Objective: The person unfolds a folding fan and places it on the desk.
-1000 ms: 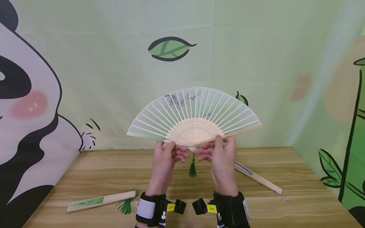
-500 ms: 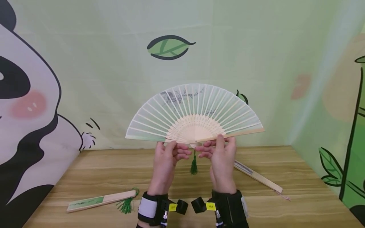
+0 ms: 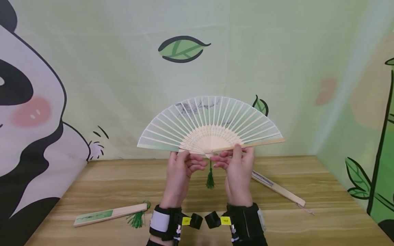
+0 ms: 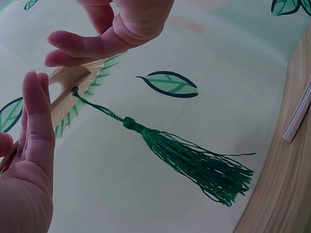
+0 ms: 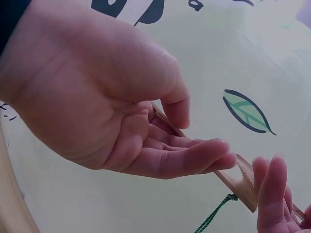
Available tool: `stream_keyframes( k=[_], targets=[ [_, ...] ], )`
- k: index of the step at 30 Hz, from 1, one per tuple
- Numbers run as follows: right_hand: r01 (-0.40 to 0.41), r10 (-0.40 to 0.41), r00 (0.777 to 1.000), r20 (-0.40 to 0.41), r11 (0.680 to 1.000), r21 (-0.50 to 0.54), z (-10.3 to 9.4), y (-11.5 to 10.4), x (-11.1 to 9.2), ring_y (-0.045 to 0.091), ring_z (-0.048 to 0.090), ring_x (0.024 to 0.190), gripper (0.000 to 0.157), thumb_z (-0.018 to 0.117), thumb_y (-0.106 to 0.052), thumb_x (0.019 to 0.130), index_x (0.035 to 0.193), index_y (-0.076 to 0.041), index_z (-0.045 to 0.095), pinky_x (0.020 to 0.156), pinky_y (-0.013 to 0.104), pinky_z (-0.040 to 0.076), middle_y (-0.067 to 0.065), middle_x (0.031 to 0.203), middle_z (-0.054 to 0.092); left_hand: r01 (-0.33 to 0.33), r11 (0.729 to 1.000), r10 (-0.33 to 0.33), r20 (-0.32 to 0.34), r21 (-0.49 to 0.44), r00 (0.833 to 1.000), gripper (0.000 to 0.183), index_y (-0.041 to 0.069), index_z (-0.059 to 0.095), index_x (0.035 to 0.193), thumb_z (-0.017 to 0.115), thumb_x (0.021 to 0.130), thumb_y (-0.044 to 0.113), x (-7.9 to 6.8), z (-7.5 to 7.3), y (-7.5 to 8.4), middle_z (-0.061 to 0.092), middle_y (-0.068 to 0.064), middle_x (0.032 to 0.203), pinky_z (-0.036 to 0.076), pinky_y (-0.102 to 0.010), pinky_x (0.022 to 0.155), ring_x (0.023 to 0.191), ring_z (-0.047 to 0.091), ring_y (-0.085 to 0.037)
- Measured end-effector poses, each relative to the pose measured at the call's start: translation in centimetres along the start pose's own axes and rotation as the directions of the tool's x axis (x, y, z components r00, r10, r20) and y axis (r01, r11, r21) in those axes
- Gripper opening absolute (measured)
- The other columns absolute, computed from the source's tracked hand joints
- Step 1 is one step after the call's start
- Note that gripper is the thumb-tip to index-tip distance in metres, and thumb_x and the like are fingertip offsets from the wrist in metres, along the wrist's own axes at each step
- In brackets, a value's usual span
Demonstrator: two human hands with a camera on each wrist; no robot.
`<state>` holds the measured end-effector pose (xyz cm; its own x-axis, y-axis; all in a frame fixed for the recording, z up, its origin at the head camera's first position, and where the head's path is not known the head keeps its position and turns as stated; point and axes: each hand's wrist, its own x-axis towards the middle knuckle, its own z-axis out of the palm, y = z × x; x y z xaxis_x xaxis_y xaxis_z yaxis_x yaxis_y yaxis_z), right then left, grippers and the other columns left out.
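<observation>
Wearing: the two wrists carry black bands, the left wristband (image 3: 166,223) with a pale patch and the right wristband (image 3: 246,223); each has a small black camera with yellow label on the inner side.
Near left on table: a folded fan with green leaf (image 3: 110,214) lies slantwise on the wooden table (image 3: 332,218), its green tassel (image 3: 136,219) beside the right end.
Left hand: the left hand (image 3: 178,174) pinches the left lower edge of the spread fan (image 3: 212,136) with thumb and finger.
Right hand: the right hand (image 3: 240,174) pinches the right lower edge in same manner; the two hands are near each other, but apart.
Spread fan: it is held upright above the table, with pale green leaf, light wooden ribs and dark painting at upper left.
Hanging tassel: the dark green tassel (image 3: 210,179) hangs from the fan's pivot, between the hands.
Right on table: a second folded fan (image 3: 280,189) lies slantwise, its far end partly hidden behind the right hand.
Far: a green backdrop (image 3: 123,68) shows a panda drawing (image 3: 55,150) at left and leaves.
</observation>
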<state>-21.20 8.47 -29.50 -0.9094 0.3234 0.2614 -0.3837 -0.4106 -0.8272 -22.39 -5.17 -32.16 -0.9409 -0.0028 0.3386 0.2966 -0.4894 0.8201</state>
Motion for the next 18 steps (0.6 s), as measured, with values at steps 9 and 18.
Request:
stream_keyframes(
  k=[9, 18],
  targets=[
    [0.005, -0.005, 1.000, -0.008, 1.000, 0.028, -0.4, 0.2, 0.1, 0.035, 0.066, 0.069, 0.013, 0.032, -0.020, 0.110, 0.108, -0.008, 0.029, 0.054, 0.034, 0.053, 0.016, 0.084, 0.051, -0.003, 0.998, 0.004, -0.010, 0.068, 1.000, 0.027, 0.000, 0.036, 0.114, 0.034, 0.109, 0.027, 0.1, -0.2, -0.2, 0.061, -0.016, 0.087, 0.055, -0.034, 0.067, 0.070, 0.063, -0.021],
    [-0.025, 0.026, 1.000, -0.015, 0.999, 0.042, 0.0, 0.8, 0.2, 0.034, 0.066, 0.069, 0.013, 0.033, -0.020, 0.110, 0.112, -0.007, 0.031, 0.054, 0.034, 0.053, 0.016, 0.083, 0.053, -0.005, 0.985, 0.021, -0.090, 0.174, 0.996, 0.030, 0.001, 0.040, 0.113, 0.039, 0.108, 0.030, 0.3, -1.1, -0.2, 0.060, -0.018, 0.095, 0.054, -0.034, 0.066, 0.077, 0.064, -0.025]
  ],
)
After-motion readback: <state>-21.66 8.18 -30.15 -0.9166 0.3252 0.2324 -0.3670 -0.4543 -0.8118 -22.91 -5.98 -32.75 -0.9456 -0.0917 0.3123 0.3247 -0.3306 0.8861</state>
